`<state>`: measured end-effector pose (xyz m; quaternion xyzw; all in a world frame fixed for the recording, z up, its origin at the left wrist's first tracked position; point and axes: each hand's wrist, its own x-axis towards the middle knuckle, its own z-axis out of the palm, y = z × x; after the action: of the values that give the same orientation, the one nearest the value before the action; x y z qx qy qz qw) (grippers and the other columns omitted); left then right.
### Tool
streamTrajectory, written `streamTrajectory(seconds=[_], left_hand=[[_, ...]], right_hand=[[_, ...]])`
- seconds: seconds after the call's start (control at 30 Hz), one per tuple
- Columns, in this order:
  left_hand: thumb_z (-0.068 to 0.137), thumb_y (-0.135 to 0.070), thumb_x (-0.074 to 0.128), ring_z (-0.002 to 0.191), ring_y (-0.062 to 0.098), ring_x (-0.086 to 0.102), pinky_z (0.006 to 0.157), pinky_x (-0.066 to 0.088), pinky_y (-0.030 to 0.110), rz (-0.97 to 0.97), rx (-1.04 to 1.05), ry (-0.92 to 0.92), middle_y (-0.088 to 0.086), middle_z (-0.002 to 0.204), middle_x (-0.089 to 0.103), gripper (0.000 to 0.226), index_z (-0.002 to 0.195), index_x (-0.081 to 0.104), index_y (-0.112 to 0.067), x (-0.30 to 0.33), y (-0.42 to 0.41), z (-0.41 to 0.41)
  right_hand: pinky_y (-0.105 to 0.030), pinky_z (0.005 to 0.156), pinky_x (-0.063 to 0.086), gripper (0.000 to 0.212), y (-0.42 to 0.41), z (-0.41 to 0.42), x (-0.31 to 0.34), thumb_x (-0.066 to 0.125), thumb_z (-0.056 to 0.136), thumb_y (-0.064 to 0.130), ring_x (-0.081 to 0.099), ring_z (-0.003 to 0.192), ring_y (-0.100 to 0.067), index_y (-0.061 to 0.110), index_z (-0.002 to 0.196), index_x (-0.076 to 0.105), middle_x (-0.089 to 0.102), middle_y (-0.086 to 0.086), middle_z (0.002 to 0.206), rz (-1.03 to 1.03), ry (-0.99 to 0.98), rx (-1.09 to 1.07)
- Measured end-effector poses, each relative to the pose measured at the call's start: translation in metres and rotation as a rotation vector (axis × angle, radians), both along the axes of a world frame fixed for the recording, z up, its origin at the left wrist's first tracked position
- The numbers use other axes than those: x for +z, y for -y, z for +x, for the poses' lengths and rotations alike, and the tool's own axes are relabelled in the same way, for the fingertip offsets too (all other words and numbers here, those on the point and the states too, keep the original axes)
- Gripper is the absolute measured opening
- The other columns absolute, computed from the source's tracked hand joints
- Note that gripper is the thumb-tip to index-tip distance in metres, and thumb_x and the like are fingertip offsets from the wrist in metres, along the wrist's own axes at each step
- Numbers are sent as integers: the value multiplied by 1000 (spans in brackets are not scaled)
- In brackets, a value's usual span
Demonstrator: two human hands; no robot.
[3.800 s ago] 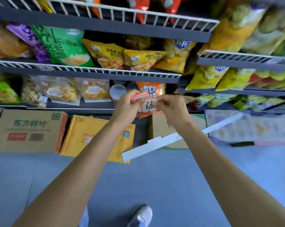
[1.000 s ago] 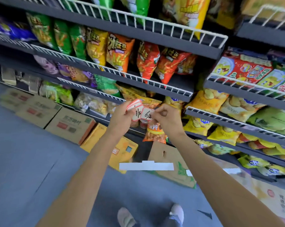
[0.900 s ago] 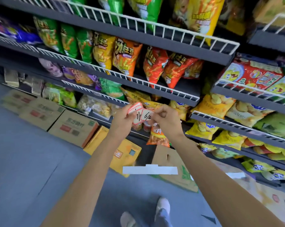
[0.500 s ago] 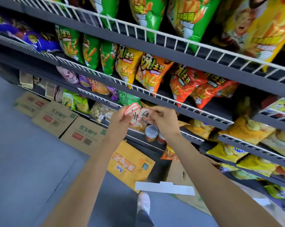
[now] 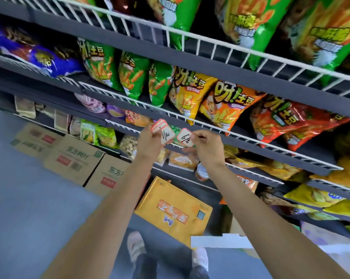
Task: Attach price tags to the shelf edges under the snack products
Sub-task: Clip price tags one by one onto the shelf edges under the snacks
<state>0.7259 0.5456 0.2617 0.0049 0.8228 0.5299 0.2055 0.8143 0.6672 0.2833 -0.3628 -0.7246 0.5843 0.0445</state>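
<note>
My left hand (image 5: 149, 142) grips a small stack of red-bordered white price tags (image 5: 163, 131) with handwritten numbers. My right hand (image 5: 205, 147) pinches a single price tag (image 5: 185, 138) reading about 6, held just apart from the stack. Both hands hover in front of the dark shelf edge with its white wire rail (image 5: 240, 135), below the yellow snack bag (image 5: 188, 95) and the orange snack bag (image 5: 224, 105). The tag is not touching the shelf edge.
Green snack bags (image 5: 129, 77) and red snack bags (image 5: 287, 121) fill the same shelf; more shelves run above and below. Cardboard boxes (image 5: 73, 156) and a yellow carton (image 5: 174, 212) sit on the grey floor. My shoes (image 5: 137, 248) show below.
The view has lifted from the low shelves to the higher chip shelf. My right hand has pulled one tag away from the stack in my left hand.
</note>
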Motion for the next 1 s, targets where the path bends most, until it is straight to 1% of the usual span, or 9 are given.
streamTrajectory(seconds=[0.1, 0.2, 0.27, 0.53, 0.6, 0.67, 0.73, 0.9, 1.0], left_hand=[[86, -23, 46, 104, 35, 62, 93, 49, 51, -10, -100, 78, 13, 119, 61, 37, 122, 50, -19, -17, 9, -35], [95, -12, 43, 111, 29, 58, 88, 53, 42, -10, -193, 125, 9, 129, 53, 42, 137, 39, -16, -15, 11, -61], [96, -10, 44, 116, 29, 55, 91, 52, 44, -20, -219, 109, 10, 135, 50, 46, 141, 35, -15, -13, 8, -76], [95, -10, 44, 113, 29, 57, 93, 50, 47, 6, -273, 70, 14, 129, 54, 40, 135, 43, -11, -33, 5, -95], [96, -10, 45, 117, 28, 55, 96, 49, 46, 56, -242, 76, 12, 133, 52, 44, 139, 38, -14, -41, 5, -94], [96, -10, 46, 122, 26, 52, 100, 46, 45, 103, -210, 95, 9, 141, 46, 53, 145, 29, -17, -49, 6, -94], [95, -8, 46, 124, 24, 50, 100, 46, 44, 120, -196, 84, 6, 144, 43, 56, 146, 27, -19, -56, 7, -96], [95, -3, 44, 100, 20, 58, 68, 47, 24, 67, -243, -82, -1, 122, 53, 53, 144, 33, -22, -64, 18, -94], [94, 0, 45, 89, 20, 59, 74, 50, 32, 45, -277, -144, 0, 100, 55, 53, 141, 35, -23, -70, 30, -92]], right_hand=[[-43, 71, 58, 17, 19, -21, -13, 53, 95, 16, 70, 62, -14, 6, 102, 64, 68, 3, 64, -13, 13, -107], [-39, 73, 58, 17, 32, -39, -23, 53, 95, 16, 71, 69, -16, 5, 101, 65, 69, 2, 69, -2, 30, -196], [-39, 72, 58, 15, 38, -49, -26, 53, 95, 16, 71, 72, -18, 7, 95, 65, 70, -3, 73, 15, 14, -226], [-37, 76, 57, 19, 34, -72, -37, 51, 96, 17, 70, 75, -14, 23, 81, 61, 68, -2, 76, 141, -8, -262], [-26, 70, 56, 18, 32, -75, -43, 51, 95, 19, 69, 74, -10, 21, 83, 64, 69, -3, 78, 185, -2, -248], [-6, 55, 43, 18, 29, -77, -47, 52, 95, 21, 64, 69, -5, 16, 89, 68, 69, -1, 76, 281, 10, -222], [-3, 50, 35, 18, 27, -80, -51, 54, 94, 19, 55, 61, 0, 13, 93, 71, 63, 4, 73, 368, -3, -207], [-5, 56, 39, 18, 26, -92, -58, 59, 91, 16, 54, 67, -5, 11, 103, 72, 67, 1, 85, 509, -94, -159], [-5, 60, 42, 17, 25, -100, -59, 58, 90, 11, 56, 67, 0, 11, 101, 72, 67, 4, 83, 541, -151, -151]])
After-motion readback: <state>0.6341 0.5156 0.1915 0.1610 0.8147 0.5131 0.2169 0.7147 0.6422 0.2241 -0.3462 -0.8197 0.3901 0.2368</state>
